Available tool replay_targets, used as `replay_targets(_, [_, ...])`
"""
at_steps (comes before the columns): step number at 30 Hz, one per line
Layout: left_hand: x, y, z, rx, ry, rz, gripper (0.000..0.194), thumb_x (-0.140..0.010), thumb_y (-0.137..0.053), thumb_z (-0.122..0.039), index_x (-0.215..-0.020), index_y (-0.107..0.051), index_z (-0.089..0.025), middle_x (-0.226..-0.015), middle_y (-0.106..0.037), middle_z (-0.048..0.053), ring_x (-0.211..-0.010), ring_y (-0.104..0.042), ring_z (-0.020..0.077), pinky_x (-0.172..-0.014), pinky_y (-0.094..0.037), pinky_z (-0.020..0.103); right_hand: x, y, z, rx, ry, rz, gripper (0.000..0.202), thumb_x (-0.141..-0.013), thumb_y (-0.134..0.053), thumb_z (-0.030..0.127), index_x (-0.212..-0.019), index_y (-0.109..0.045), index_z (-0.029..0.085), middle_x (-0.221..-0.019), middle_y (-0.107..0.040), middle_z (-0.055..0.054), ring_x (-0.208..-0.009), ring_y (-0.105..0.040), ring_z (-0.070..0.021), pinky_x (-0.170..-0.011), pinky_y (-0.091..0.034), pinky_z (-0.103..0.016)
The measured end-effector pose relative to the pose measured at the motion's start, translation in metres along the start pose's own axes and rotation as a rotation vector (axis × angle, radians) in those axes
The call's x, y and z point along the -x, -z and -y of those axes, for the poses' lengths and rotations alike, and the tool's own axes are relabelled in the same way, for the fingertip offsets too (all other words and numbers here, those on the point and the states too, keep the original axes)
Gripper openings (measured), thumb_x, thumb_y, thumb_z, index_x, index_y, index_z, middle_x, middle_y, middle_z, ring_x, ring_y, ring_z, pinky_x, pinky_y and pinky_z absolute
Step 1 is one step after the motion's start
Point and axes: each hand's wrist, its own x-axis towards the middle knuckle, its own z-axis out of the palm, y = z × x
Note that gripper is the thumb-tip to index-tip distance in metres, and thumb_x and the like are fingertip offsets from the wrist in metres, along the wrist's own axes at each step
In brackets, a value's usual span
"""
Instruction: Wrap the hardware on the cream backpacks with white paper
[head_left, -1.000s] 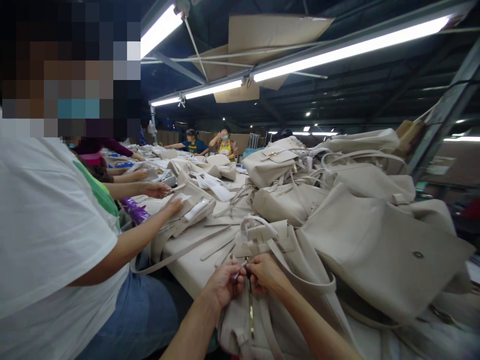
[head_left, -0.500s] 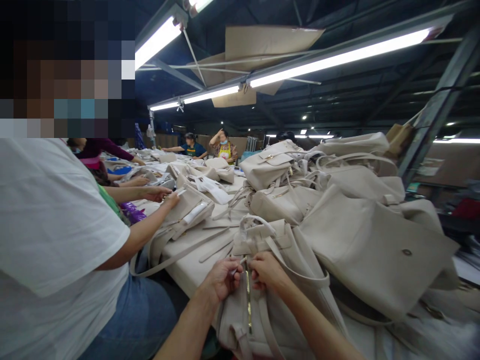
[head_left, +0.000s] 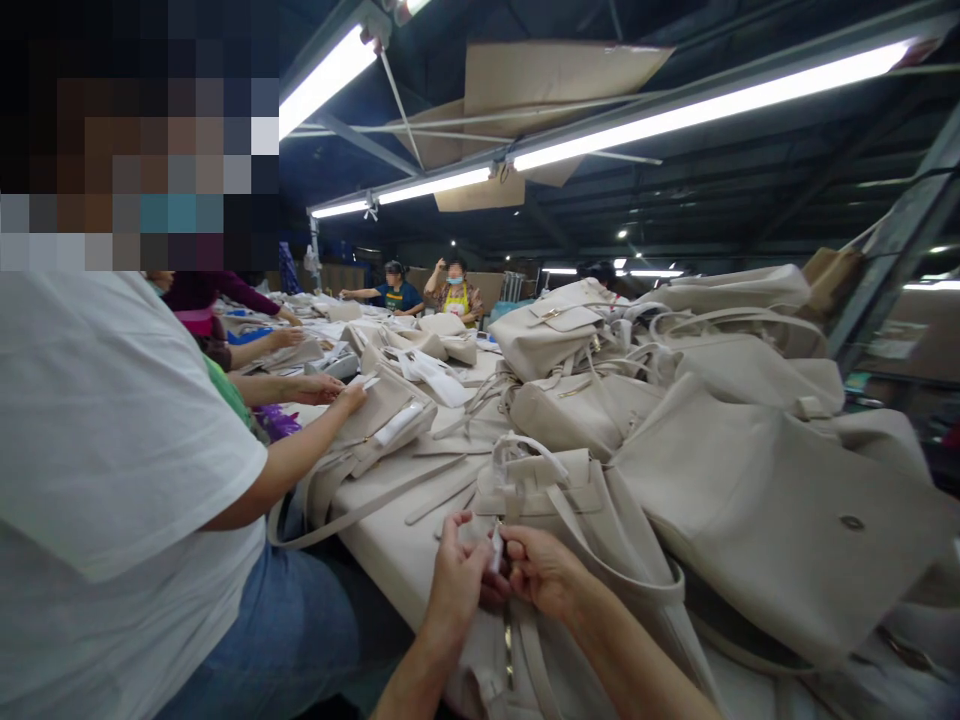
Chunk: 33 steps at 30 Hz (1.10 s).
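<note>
A beige backpack (head_left: pixel 600 500) stands right in front of me at the table edge, its gold zipper (head_left: pixel 509 645) running down the side facing me. At the zipper's upper end my left hand (head_left: pixel 463 570) pinches a small white wrapping (head_left: pixel 496 548) between thumb and fingers. From the other side my right hand (head_left: pixel 546 570) meets it, thumb and forefinger closed at the top of the same wrapping. Whatever lies inside the wrapping is hidden. Clear plastic covers part of the backpack's top handle (head_left: pixel 544 455).
Several more beige bags (head_left: pixel 780 510) are heaped at my right. Loose straps (head_left: pixel 442 490) lie on the pale table (head_left: pixel 375 520). Close on my left a co-worker in a white shirt (head_left: pixel 127 430) handles another beige bag (head_left: pixel 390 415). More people sit farther along the table.
My hands have come closer together at the zipper's top. The left hand has turned more upright, and the white wrapping now shows plainly between the fingers. The view has shifted slightly left.
</note>
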Motion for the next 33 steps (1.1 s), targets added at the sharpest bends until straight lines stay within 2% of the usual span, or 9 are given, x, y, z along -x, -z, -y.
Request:
replay_targets(5, [-0.001, 0.007, 0.0, 0.02, 0.062, 0.022, 0.04, -0.075, -0.054, -0.048, -0.095, -0.057, -0.014, -0.066, -0.066, 0.004, -0.052, -0.064, 0.0173, -0.047, -0.05, 0.026, 0.009, -0.002, 0.002, -0.095, -0.068, -0.089, 0.035, -0.091, -0.051, 0.019, -0.057, -0.049, 0.018, -0.037, -0.031, 0.011, -0.028, -0.025, -0.0023, -0.034, -0.029, -0.011])
replay_targets(10, [0.005, 0.0, 0.003, -0.054, -0.066, -0.029, 0.045, -0.076, -0.059, -0.051, -0.097, -0.068, -0.012, -0.075, -0.072, 0.008, -0.065, -0.067, 0.023, -0.05, -0.05, 0.028, 0.009, -0.008, -0.002, -0.133, -0.063, -0.15, 0.031, -0.093, -0.049, 0.019, -0.062, -0.053, 0.018, -0.037, -0.032, 0.012, -0.027, -0.024, -0.0026, -0.033, -0.028, -0.01])
replay_targets(12, [0.011, -0.002, 0.003, -0.107, -0.143, -0.057, 0.037, -0.075, -0.065, -0.041, -0.099, -0.073, -0.014, -0.086, -0.076, 0.009, -0.081, -0.069, 0.0253, -0.065, -0.055, 0.03, 0.009, -0.009, -0.004, -0.135, -0.064, -0.16, 0.033, -0.093, -0.049, 0.018, -0.06, -0.05, 0.018, -0.037, -0.032, 0.012, -0.027, -0.025, -0.0028, -0.032, -0.027, -0.01])
replay_targets(15, [0.021, -0.004, 0.003, -0.254, -0.296, -0.081, 0.029, -0.076, -0.064, -0.021, -0.102, -0.077, -0.018, -0.104, -0.077, 0.008, -0.102, -0.067, 0.0252, -0.092, -0.051, 0.032, 0.01, -0.009, -0.004, -0.127, -0.085, -0.151, 0.044, -0.095, -0.046, 0.02, -0.051, -0.042, 0.018, -0.034, -0.029, 0.011, -0.027, -0.025, -0.0026, -0.032, -0.026, -0.01])
replay_targets(17, [0.024, -0.005, 0.004, -0.319, -0.326, -0.07, 0.03, -0.079, -0.058, -0.019, -0.102, -0.078, -0.018, -0.103, -0.077, 0.008, -0.095, -0.07, 0.0241, -0.082, -0.055, 0.032, 0.013, -0.008, -0.002, -0.118, -0.114, -0.131, 0.051, -0.096, -0.04, 0.021, -0.045, -0.035, 0.019, -0.031, -0.025, 0.01, -0.027, -0.025, -0.0032, -0.032, -0.026, -0.01])
replay_targets(19, [0.023, -0.006, 0.007, -0.281, -0.27, -0.051, 0.029, -0.082, -0.055, -0.02, -0.099, -0.078, -0.017, -0.093, -0.078, 0.007, -0.073, -0.071, 0.0209, -0.06, -0.055, 0.028, 0.016, -0.007, -0.001, -0.115, -0.131, -0.11, 0.054, -0.097, -0.036, 0.022, -0.043, -0.034, 0.02, -0.03, -0.023, 0.009, -0.027, -0.025, -0.0039, -0.032, -0.027, -0.011])
replay_targets(21, [0.019, -0.007, 0.01, -0.174, -0.197, -0.039, 0.026, -0.079, -0.058, -0.021, -0.096, -0.077, -0.015, -0.077, -0.077, 0.006, -0.055, -0.065, 0.0163, -0.049, -0.05, 0.024, 0.018, -0.006, 0.0, -0.125, -0.118, -0.092, 0.053, -0.098, -0.036, 0.025, -0.045, -0.038, 0.019, -0.032, -0.026, 0.009, -0.027, -0.022, -0.0036, -0.032, -0.028, -0.012])
replay_targets(25, [0.009, -0.003, 0.014, -0.013, -0.088, -0.007, 0.027, -0.069, -0.067, -0.026, -0.091, -0.072, -0.011, -0.058, -0.07, 0.003, -0.043, -0.061, 0.014, -0.043, -0.048, 0.023, 0.019, -0.004, -0.001, -0.139, -0.069, -0.068, 0.043, -0.095, -0.044, 0.021, -0.053, -0.044, 0.018, -0.038, -0.033, 0.01, -0.029, -0.021, -0.0022, -0.034, -0.029, -0.012])
replay_targets(33, [0.004, 0.003, 0.01, 0.125, -0.015, 0.019, 0.033, -0.055, -0.075, -0.03, -0.081, -0.064, -0.013, -0.061, -0.069, 0.002, -0.044, -0.058, 0.009, -0.043, -0.044, 0.018, 0.012, -0.006, -0.006, -0.035, -0.045, -0.092, 0.029, -0.087, -0.047, 0.009, -0.06, -0.048, 0.018, -0.038, -0.034, 0.012, -0.028, -0.025, -0.0018, -0.035, -0.03, -0.011])
